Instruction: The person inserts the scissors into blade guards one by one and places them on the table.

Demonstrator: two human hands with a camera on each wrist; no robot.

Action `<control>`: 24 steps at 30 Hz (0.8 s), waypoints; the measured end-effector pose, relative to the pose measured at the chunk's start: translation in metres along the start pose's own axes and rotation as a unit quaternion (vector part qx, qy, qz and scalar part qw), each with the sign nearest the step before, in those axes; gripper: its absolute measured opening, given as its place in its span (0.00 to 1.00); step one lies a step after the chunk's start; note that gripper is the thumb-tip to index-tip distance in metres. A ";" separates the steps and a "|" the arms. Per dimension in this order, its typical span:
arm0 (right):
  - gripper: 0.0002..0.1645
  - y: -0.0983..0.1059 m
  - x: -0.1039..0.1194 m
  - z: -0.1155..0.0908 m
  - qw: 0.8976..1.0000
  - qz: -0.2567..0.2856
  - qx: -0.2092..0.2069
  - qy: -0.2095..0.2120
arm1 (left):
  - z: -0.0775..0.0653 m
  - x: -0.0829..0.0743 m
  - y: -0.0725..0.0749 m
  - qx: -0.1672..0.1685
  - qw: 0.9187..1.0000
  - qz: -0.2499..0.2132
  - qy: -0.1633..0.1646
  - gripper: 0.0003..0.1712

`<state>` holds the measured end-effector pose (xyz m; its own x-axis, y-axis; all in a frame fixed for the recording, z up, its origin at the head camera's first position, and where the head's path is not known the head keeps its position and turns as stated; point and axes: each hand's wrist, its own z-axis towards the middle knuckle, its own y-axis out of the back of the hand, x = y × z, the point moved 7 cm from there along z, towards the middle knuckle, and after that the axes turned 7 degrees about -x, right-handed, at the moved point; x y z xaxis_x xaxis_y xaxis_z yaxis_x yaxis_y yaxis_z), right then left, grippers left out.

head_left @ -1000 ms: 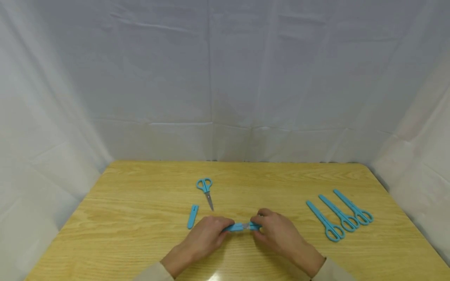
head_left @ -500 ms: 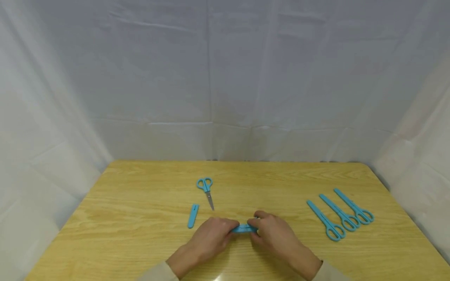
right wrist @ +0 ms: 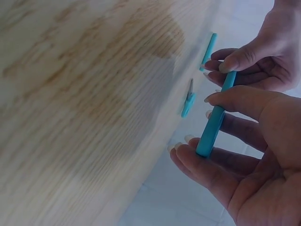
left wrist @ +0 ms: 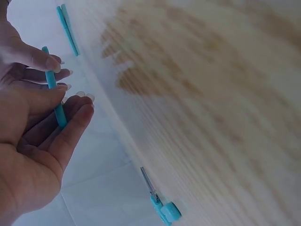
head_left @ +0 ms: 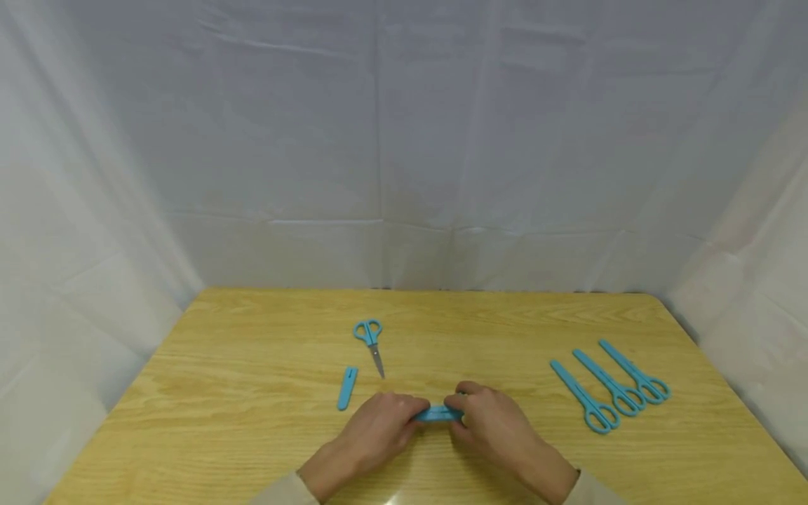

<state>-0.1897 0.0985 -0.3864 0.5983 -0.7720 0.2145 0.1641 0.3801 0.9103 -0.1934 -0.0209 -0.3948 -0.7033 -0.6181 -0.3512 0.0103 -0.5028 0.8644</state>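
A pair of blue scissors point(head_left: 438, 414) with its blue blade cover on lies crosswise between my hands, low over the front middle of the table. My left hand point(head_left: 379, 426) pinches the cover end. At the handle end, my right hand point(head_left: 495, 424) grips with thumb and fingers, hiding most of the finger loops. No metal shows between the hands. Both wrist views have the blue piece point(right wrist: 212, 125) edge-on, held by thumb and fingertips. Beyond the left hand lie bare-bladed scissors point(head_left: 371, 339) and, nearer to that hand, a loose blue cover point(head_left: 347, 388).
Three covered scissors lie side by side at the right: a near pair point(head_left: 583, 396), a middle pair point(head_left: 609, 382) and a far pair point(head_left: 633, 371). The wooden table point(head_left: 252, 351) ends against a white cloth backdrop point(head_left: 416, 140).
My hands have come closer together. The strip of metal blade visible between cover and handle a second ago is now covered. The other scissors and the loose cover have stayed put.
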 end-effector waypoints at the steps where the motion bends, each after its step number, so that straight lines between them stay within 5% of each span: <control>1: 0.11 0.000 -0.001 0.000 1.000 0.002 0.001 -0.002 | 0.000 0.000 0.000 0.000 1.000 -0.003 0.002 0.06; 15: 0.13 0.005 -0.006 -0.005 0.999 -0.009 0.012 -0.038 | 0.001 0.003 -0.003 0.013 0.999 -0.038 0.028 0.10; 24: 0.12 0.012 -0.010 -0.010 0.999 -0.012 0.002 -0.052 | 0.005 -0.002 -0.002 -0.009 0.999 -0.037 0.009 0.11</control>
<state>-0.1859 0.1156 -0.3816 0.5094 -0.8297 0.2284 0.1744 0.3594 0.9168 -0.1958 -0.0157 -0.3940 -0.6901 -0.5894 -0.4200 -0.0284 -0.5579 0.8295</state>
